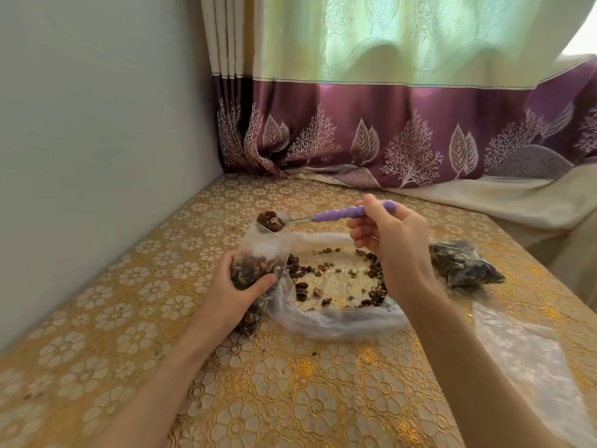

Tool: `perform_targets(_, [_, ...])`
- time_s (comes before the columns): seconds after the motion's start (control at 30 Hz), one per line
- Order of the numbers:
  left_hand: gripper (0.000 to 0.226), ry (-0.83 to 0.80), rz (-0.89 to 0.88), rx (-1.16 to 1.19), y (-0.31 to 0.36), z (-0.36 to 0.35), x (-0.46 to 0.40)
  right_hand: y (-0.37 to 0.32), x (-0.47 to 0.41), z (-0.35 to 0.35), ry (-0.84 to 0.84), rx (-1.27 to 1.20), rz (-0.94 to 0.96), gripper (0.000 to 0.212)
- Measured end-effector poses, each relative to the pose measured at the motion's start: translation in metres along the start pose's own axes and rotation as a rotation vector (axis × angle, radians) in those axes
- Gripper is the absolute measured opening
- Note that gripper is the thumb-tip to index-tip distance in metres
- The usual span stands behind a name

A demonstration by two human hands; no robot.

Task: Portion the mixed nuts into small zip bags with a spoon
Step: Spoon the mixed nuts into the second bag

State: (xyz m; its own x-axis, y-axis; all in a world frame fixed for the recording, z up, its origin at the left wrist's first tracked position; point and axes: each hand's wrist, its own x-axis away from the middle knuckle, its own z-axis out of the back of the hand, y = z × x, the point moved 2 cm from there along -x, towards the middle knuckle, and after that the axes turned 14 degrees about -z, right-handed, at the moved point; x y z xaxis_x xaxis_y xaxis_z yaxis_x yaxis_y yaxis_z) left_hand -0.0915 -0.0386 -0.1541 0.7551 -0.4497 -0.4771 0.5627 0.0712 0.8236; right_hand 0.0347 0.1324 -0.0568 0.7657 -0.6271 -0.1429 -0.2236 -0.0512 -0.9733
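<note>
Floral gold desk (122,318), purple curtain (387,124) behind. Left hand (232,292) grips a half-full zip bag (258,270) upright at nine o'clock. Right hand (391,240) pinches the spoon (336,215), heaped with nuts (270,220), right over the bag's mouth. Centre: big bag (336,321), scattered nuts inside. Three o'clock: filled bag (465,263) lying flat.

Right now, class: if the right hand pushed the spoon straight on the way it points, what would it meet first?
Most likely the open mouth of the small zip bag gripped by the left hand; the right hand's spoon bowl already hovers there.
</note>
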Motion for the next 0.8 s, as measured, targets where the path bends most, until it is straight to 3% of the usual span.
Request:
perform_targets(0.17, [0.064,0.026,-0.009,0.04,0.004,-0.001,0.0,-0.001,0.005,-0.008,-0.08,0.161,0.169,0.017])
perform_targets(0.37, [0.063,0.051,-0.04,0.032,0.008,-0.001,0.001,-0.002,0.001,-0.001,-0.092,0.109,0.159,0.015])
perform_targets(0.6, [0.044,0.052,-0.058,0.014,0.007,-0.002,0.001,0.005,-0.018,0.037,0.089,-0.129,0.056,0.025])
perform_targets(0.8, [0.044,0.05,-0.078,-0.01,0.006,-0.001,0.001,0.031,-0.034,0.072,0.288,0.125,0.024,0.031])
